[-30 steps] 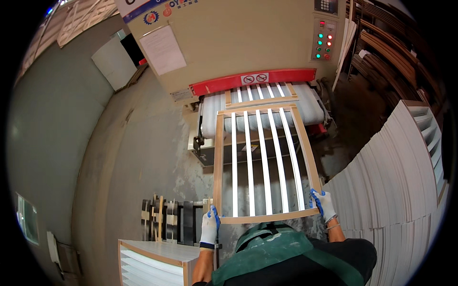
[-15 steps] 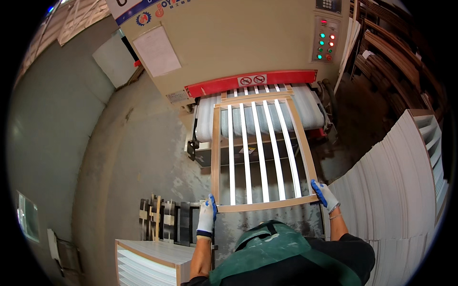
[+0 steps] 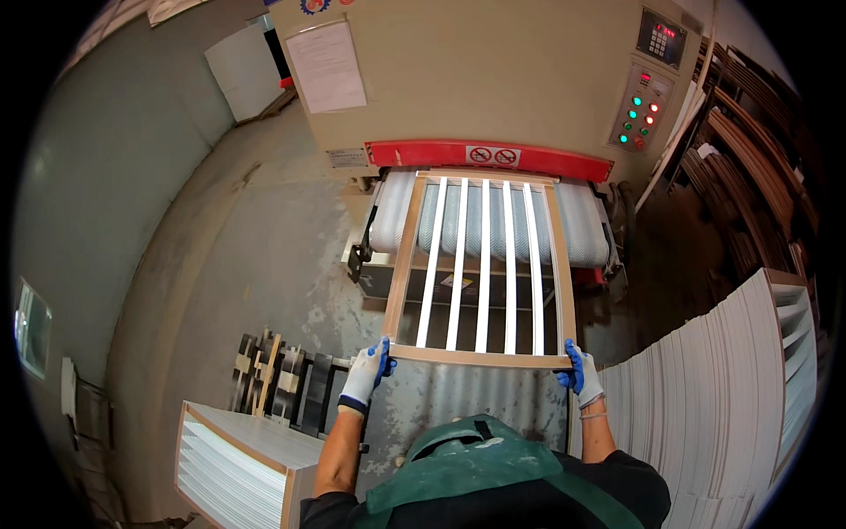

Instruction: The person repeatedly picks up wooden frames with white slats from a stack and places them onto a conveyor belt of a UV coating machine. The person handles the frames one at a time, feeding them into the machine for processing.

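A slatted frame (image 3: pixel 480 359) with a brown border and white slats stretches out in front of me. Its far end lies on the pale conveyor belt (image 3: pixel 392 216) of a large beige machine (image 3: pixel 493 84), close to the red guard bar (image 3: pixel 414 154). My left hand (image 3: pixel 366 375), in a white and blue work glove, is closed on the near left corner. At the near right corner my right hand (image 3: pixel 582 377), gloved alike, grips the frame's side. The near end hangs in the air between my hands, over the floor.
A tall stack of slatted frames (image 3: pixel 687 388) stands close on my right, and another stack (image 3: pixel 251 463) sits at lower left. Beside that is a dark roller stand (image 3: pixel 286 379). Lit buttons (image 3: pixel 639 115) show on the machine's right side; brown strips (image 3: pixel 749 159) are racked behind.
Another frame, partly under the red bar ahead of mine, is no longer visible. My frame's far end now sits nearer that bar. The whole view has shifted a little.
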### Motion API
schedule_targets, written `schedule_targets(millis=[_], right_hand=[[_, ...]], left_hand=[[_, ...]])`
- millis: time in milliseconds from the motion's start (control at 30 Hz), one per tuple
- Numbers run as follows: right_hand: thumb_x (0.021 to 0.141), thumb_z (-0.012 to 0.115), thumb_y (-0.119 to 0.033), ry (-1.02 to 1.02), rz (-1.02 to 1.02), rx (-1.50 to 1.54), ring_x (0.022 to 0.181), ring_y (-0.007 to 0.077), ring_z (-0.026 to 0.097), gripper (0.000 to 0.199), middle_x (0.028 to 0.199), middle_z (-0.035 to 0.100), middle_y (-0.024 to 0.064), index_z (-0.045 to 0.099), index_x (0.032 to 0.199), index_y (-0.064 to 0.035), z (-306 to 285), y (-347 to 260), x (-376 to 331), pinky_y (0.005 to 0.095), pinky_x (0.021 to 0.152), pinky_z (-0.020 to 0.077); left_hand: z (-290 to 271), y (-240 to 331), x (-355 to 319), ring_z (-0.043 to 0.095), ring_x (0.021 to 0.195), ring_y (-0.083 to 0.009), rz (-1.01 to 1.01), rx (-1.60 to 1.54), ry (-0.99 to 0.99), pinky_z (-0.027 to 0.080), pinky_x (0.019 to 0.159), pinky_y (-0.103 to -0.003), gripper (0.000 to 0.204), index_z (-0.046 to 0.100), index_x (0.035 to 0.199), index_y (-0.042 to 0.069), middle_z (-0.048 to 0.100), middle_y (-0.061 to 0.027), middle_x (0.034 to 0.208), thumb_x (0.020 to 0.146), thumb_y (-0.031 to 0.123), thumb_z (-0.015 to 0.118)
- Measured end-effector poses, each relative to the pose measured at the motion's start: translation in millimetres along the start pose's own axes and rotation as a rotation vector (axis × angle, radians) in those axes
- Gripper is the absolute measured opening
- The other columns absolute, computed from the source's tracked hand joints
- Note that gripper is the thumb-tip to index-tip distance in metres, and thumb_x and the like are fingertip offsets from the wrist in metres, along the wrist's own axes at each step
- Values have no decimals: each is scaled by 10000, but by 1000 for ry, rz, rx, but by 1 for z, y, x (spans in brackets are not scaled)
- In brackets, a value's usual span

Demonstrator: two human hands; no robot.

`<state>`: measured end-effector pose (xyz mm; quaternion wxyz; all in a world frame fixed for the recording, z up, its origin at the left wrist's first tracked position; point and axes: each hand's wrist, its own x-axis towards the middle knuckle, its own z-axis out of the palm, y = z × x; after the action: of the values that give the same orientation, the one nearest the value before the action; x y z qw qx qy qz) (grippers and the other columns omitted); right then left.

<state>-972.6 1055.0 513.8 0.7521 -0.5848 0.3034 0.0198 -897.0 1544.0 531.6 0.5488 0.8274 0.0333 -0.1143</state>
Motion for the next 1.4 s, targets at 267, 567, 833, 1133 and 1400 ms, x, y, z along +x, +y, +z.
schedule_targets(millis=[267,567,833,1133,1400], right_hand=[[908,686,-487,-12,28,110,461,179,623,361,716,648,49,663,962,-131,7,-17,32,272,395,524],[897,711,-452,-35,-14,76,587,152,659,426,797,666,27,696,1139,-102,19,-33,34,282,471,562],[908,721,-382,-18,-67,-50,580,153,648,354,780,630,17,695,1074,-70,-8,-21,15,286,463,559],[863,747,-260,8,-3,-125,575,164,647,314,752,618,25,717,1052,-10,-17,1,-64,295,443,551],[859,735,-301,109,-42,-163,518,160,614,359,748,630,62,710,1016,21,-20,23,-115,271,402,508]], left_hand=[[11,3,39,592,610,-138,-195,-481,86,498,591,-285,501,695,1036,40,649,-46,778,977,521,564],[16,1,72,590,615,-165,-134,-434,140,514,588,-307,453,663,940,55,573,-36,749,983,494,559],[17,22,24,595,599,-155,-83,-268,27,496,590,-295,475,629,896,32,567,-37,700,1013,476,507],[8,-1,-57,658,670,-199,38,-87,-63,511,634,-324,472,595,939,-7,598,-113,746,1071,401,396],[8,-16,-103,644,655,-196,21,-105,-100,498,643,-320,458,538,842,23,553,-100,713,1054,413,425]])
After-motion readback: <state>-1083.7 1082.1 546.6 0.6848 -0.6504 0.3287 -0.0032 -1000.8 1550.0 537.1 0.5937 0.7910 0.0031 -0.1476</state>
